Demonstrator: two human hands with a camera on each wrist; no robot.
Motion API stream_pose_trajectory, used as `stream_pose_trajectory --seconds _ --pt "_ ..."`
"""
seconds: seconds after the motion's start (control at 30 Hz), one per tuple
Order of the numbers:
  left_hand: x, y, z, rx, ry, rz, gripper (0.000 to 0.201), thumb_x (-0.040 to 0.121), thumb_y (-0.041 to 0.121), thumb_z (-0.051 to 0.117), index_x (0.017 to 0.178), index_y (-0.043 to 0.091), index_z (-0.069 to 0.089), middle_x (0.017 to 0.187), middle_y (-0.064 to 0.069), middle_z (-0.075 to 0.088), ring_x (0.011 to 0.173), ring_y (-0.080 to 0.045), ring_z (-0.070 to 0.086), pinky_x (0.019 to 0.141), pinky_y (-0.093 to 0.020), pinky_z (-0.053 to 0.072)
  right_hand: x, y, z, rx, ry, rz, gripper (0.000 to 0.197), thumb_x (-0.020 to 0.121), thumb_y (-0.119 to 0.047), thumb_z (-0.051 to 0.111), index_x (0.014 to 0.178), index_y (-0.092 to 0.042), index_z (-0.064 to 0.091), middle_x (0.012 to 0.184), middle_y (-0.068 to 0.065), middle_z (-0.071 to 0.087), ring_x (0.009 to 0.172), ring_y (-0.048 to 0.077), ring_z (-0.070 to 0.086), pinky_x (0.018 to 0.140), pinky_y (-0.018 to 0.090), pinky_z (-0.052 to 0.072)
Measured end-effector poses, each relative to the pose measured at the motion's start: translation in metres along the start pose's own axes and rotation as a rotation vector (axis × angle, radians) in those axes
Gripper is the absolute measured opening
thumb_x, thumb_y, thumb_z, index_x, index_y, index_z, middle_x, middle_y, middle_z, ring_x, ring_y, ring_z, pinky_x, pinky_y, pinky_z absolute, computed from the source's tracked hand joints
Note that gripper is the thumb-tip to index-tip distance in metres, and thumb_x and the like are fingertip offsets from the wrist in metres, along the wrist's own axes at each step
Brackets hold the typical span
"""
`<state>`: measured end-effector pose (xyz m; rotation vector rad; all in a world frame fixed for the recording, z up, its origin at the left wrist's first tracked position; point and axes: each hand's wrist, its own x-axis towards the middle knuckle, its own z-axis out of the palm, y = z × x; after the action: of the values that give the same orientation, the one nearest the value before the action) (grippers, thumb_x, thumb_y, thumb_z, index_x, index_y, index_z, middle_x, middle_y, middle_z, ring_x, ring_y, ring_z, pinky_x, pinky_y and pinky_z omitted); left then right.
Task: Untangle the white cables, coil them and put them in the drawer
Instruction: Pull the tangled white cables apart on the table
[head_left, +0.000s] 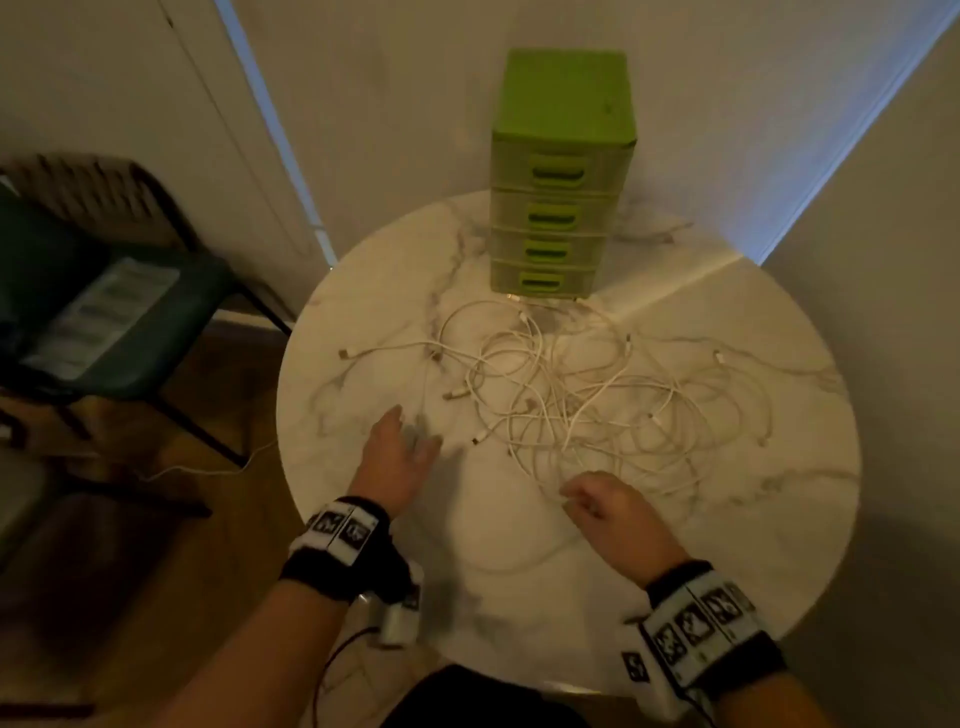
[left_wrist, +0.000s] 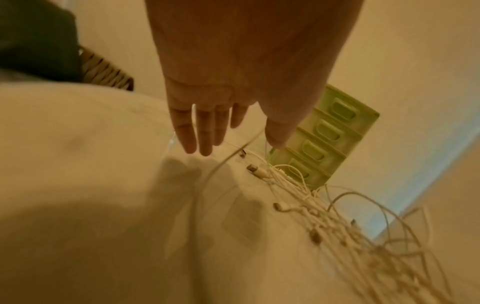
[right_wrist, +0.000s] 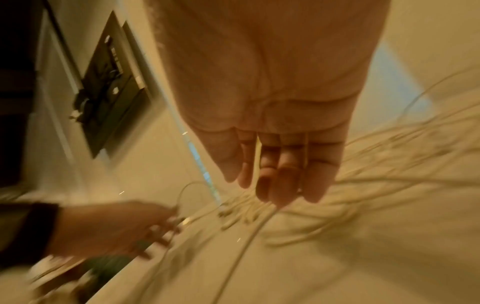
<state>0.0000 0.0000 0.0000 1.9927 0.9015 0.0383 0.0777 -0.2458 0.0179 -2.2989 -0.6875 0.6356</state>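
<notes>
A tangle of white cables (head_left: 561, 395) with several plug ends lies spread over the middle of the round marble table (head_left: 519, 571). Behind it stands a green drawer unit (head_left: 556, 218) with all its drawers closed. My left hand (head_left: 410, 431) hovers over the table just left of the tangle, fingers straight and spread, holding nothing (left_wrist: 223, 131). My right hand (head_left: 587, 499) is at the near edge of the tangle. Its fingers (right_wrist: 275, 185) point down at the cables (right_wrist: 246, 214) and their tips reach the strands; no grip shows. The cables (left_wrist: 306, 197) run towards the drawer unit (left_wrist: 324, 139).
A dark green chair (head_left: 119, 322) with a paper on its seat stands left of the table. A thin white cord (head_left: 208, 470) lies on the wooden floor beside it. Walls close in behind and to the right of the table.
</notes>
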Motion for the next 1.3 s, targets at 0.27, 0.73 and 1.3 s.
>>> stream_pose_trajectory --seconds 0.27,0.73,1.3 --pt "0.002 0.051 0.008 -0.144 -0.137 0.306 0.018 0.095 0.009 0.047 0.105 0.008 0.061 0.072 0.007 0.056 0.064 0.005 0.054 0.067 -0.009 0.043 0.038 -0.047 0.019 0.244 -0.056 0.012 0.024 0.094 -0.023 0.047 0.105 -0.009 0.063 0.098 0.009 0.063 0.081 0.013 0.053 0.075 0.024 0.042" --pt "-0.01 0.058 0.01 -0.055 -0.161 0.52 0.035 0.091 0.012 0.055 0.127 0.01 0.051 0.115 0.0 0.049 0.103 -0.012 0.051 0.084 -0.015 0.039 0.089 -0.102 -0.08 0.825 -0.021 0.176 0.014 0.092 -0.008 0.049 0.095 -0.004 0.062 0.057 0.003 0.048 0.029 0.002 0.026 0.033 0.01 0.017" --pt "0.024 0.118 -0.026 -0.725 -0.708 0.051 0.028 0.099 0.019 0.035 0.077 0.013 0.052 0.046 0.009 0.034 0.037 -0.003 0.025 0.038 -0.015 0.024 0.074 -0.039 -0.126 0.585 0.722 -0.052 0.022 0.093 -0.002 0.043 0.101 -0.005 0.064 0.06 0.002 0.048 0.043 -0.002 0.046 0.048 0.004 0.037"
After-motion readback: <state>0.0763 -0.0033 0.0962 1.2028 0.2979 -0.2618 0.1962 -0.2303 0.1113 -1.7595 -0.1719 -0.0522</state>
